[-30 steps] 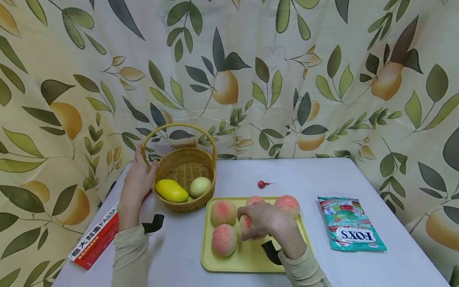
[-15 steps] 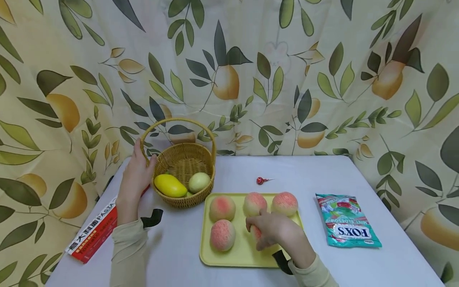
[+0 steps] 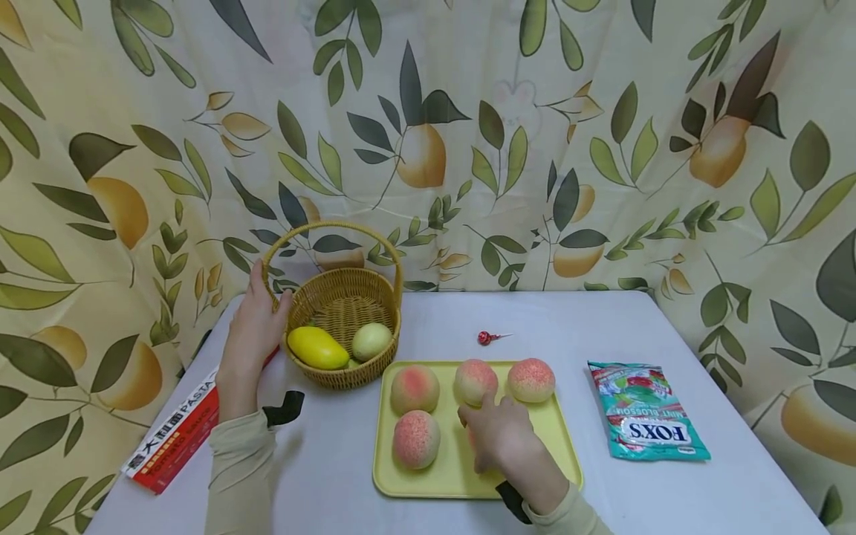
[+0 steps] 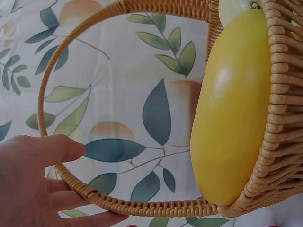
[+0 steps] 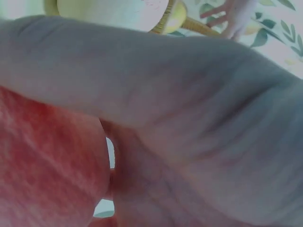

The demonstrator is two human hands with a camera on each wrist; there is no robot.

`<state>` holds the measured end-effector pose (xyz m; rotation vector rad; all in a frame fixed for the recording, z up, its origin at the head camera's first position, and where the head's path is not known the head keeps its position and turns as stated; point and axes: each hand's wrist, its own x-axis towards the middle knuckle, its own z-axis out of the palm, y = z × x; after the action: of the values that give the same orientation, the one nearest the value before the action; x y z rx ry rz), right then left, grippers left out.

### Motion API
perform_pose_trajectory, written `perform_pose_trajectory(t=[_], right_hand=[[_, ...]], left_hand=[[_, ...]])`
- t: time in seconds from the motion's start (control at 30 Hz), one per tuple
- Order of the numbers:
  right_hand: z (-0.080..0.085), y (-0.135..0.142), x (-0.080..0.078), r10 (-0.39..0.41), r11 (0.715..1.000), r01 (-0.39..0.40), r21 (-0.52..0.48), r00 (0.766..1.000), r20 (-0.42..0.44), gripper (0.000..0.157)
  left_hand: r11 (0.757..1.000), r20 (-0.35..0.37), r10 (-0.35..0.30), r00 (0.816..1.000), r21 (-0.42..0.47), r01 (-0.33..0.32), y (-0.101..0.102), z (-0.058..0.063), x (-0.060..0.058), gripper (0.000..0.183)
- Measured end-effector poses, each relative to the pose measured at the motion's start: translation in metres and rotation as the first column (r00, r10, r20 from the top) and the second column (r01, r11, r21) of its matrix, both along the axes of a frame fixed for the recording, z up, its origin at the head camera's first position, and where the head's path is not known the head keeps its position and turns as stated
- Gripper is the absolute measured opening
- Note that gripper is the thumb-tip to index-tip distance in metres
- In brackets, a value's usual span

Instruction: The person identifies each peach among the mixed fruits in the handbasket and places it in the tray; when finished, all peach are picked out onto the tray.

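Note:
My left hand (image 3: 254,334) holds the left side of the arched handle of a wicker basket (image 3: 348,293). In the left wrist view, its thumb lies across the handle (image 4: 71,187), with other fingers behind. Inside the basket are a smooth yellow oblong fruit (image 3: 317,348) and a pale green round fruit (image 3: 371,341). My right hand (image 3: 504,438) grips a pink peach (image 5: 47,165) over the yellow tray (image 3: 455,487); the hand mostly hides that peach in the head view. Other peaches on the tray are at back left (image 3: 414,390), front left (image 3: 416,440), back middle (image 3: 476,380) and back right (image 3: 531,380).
Behind the tray lies a red lollipop (image 3: 484,338). A teal FOX'S candy bag (image 3: 649,411) is to the right. A red and white pasta box (image 3: 180,438) lies at the left, partly under the left forearm. Patterned cloth (image 3: 428,148) hangs behind the table.
My right hand, with its peach, has shifted slightly right and toward me, uncovering more of the back middle peach. The left hand stays at the basket handle. The head view has tilted slightly.

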<state>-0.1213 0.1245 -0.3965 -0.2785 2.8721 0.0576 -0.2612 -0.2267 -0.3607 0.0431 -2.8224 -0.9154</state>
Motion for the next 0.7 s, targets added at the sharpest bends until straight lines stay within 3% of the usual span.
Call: perform_pose_trajectory(t=[0.43,0.6,0.7], right_hand=[[0.008,0.003,0.006,-0.043,0.985,0.061,-0.163,0.993,0.114,0.064],[0.013,0.008,0.003,-0.004,0.987,0.023,-0.161,0.993,0.120,0.059],[0.021,0.020,-0.002,0.015,0.978,0.008,-0.208,0.994,0.109,0.052]], left_hand=[[1.000,0.006,0.000,1.000,0.012,0.000,0.003,0.000,-0.001,0.084],[1.000,0.011,-0.002,1.000,0.011,0.002,0.001,-0.003,0.000,0.085],[1.000,0.020,-0.009,1.000,0.018,0.009,0.001,-0.005,0.000,0.086]])
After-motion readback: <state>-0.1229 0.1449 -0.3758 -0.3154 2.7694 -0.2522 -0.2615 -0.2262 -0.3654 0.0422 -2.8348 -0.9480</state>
